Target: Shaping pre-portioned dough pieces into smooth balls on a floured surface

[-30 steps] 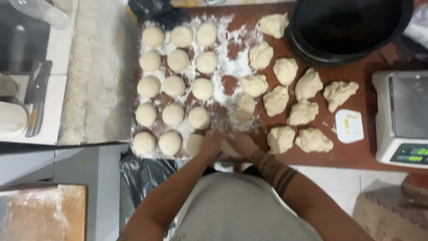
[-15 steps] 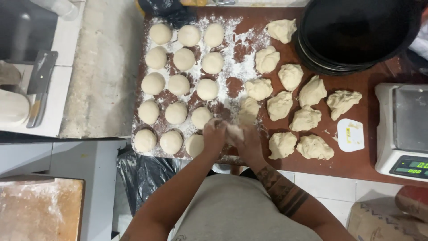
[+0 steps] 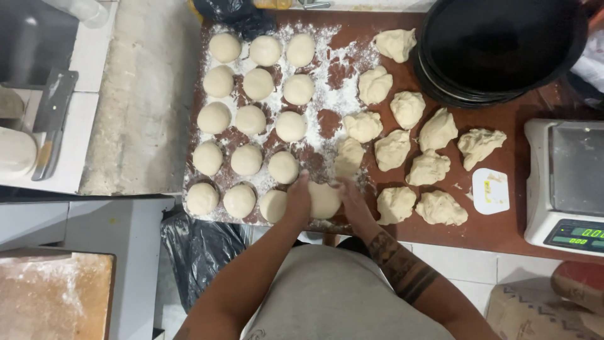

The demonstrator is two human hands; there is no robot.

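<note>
Head view: rolled dough balls [image 3: 251, 119] fill the floured table [image 3: 503, 220] at nine o'clock. Left hand [image 3: 297, 196] and right hand [image 3: 352, 200] cup a dough ball [image 3: 323, 200] at six o'clock, fingers loosely curved. Risk: it sits near the table's edge and might slip off. Rough dough pieces [image 3: 428, 167] lie at three o'clock.

black pans [image 3: 503, 50], scale [image 3: 566, 182], scraper [image 3: 490, 191]

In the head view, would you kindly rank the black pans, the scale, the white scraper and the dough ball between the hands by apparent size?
1. Black pans
2. Scale, partly cut off by the frame
3. and 4. White scraper and dough ball: similar, and both hands cover part of the ball.
</note>
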